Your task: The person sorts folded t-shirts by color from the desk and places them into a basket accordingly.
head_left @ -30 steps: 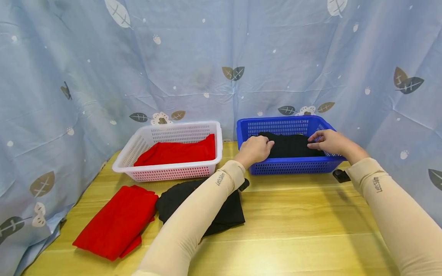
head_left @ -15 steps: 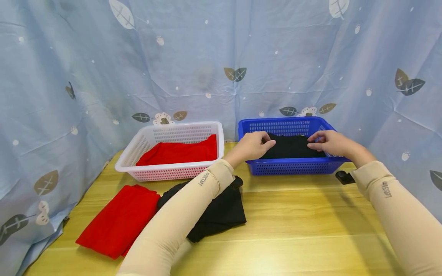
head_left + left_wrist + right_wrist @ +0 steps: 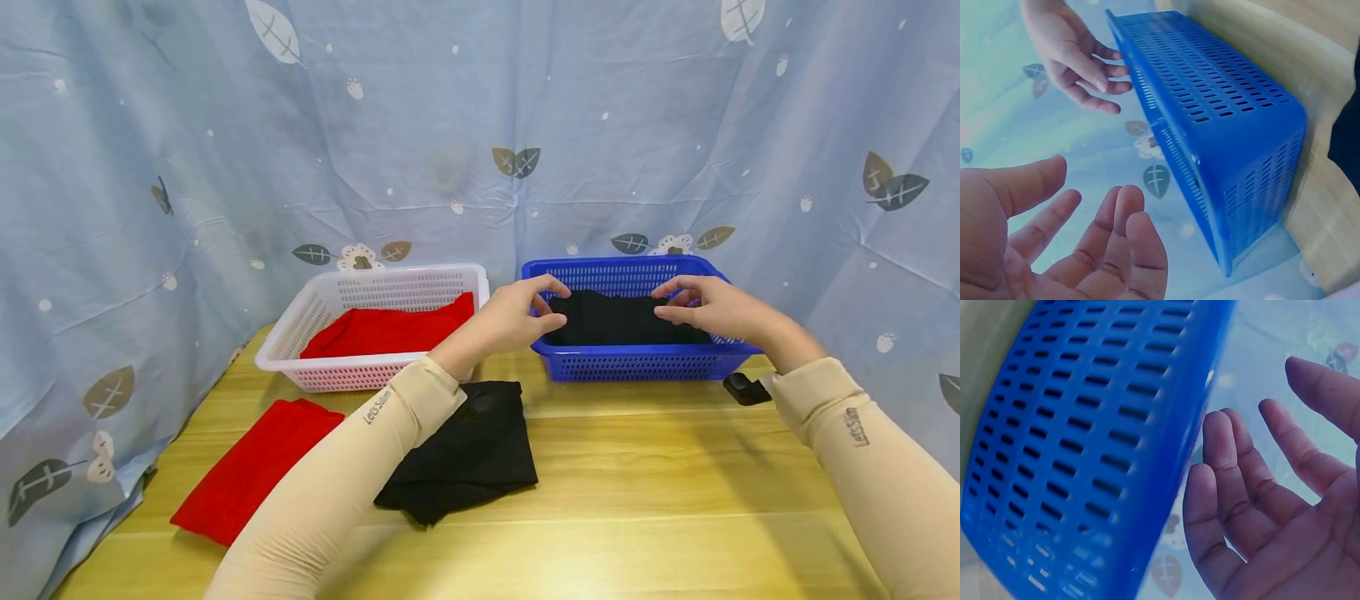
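Observation:
Black folded cloth (image 3: 618,321) lies inside the blue plastic basket (image 3: 637,363) at the back right. My left hand (image 3: 513,317) hovers by the basket's left end with fingers loosely bent and nothing between them. Over the basket's right part is my right hand (image 3: 712,310), its thumb and fingers apart and holding nothing. In the left wrist view the left palm (image 3: 1085,250) is bare beside the basket wall (image 3: 1210,75). The right wrist view likewise shows the right hand's fingers (image 3: 1219,447) relaxed, near the basket's rim.
To the left stands a white basket (image 3: 367,361) with red cloth (image 3: 390,329) in it. In front lie a folded black garment (image 3: 472,458) and a folded red one (image 3: 258,467), both partly behind my left sleeve (image 3: 337,475). A patterned curtain (image 3: 442,125) hangs behind.
My left hand has drawn back leftward from the black cloth in the blue basket, its fingers spreading apart. The right hand has stayed over the basket, shifting only slightly.

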{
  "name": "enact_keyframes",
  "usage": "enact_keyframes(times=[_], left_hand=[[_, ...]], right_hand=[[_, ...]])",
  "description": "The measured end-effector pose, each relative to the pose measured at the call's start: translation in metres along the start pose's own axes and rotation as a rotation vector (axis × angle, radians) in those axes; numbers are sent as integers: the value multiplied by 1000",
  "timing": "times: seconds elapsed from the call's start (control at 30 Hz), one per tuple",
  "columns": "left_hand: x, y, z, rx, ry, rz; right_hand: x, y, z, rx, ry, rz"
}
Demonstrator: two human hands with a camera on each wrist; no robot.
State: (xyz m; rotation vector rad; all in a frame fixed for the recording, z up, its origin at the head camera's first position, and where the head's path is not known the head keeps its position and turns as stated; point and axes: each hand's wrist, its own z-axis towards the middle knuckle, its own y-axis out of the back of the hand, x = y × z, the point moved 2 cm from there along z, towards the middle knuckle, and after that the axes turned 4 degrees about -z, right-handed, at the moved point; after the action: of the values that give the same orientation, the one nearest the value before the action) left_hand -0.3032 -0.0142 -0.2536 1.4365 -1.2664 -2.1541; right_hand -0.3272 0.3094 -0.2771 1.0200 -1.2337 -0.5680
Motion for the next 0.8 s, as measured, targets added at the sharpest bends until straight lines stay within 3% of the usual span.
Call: enact_keyframes(times=[0.5, 0.8], left_hand=[[15, 21, -80, 37, -23, -166], [29, 28, -121, 65, 26, -238]], right_hand=[[57, -19, -16, -4, 135, 71], [87, -39, -22, 28, 233, 125]])
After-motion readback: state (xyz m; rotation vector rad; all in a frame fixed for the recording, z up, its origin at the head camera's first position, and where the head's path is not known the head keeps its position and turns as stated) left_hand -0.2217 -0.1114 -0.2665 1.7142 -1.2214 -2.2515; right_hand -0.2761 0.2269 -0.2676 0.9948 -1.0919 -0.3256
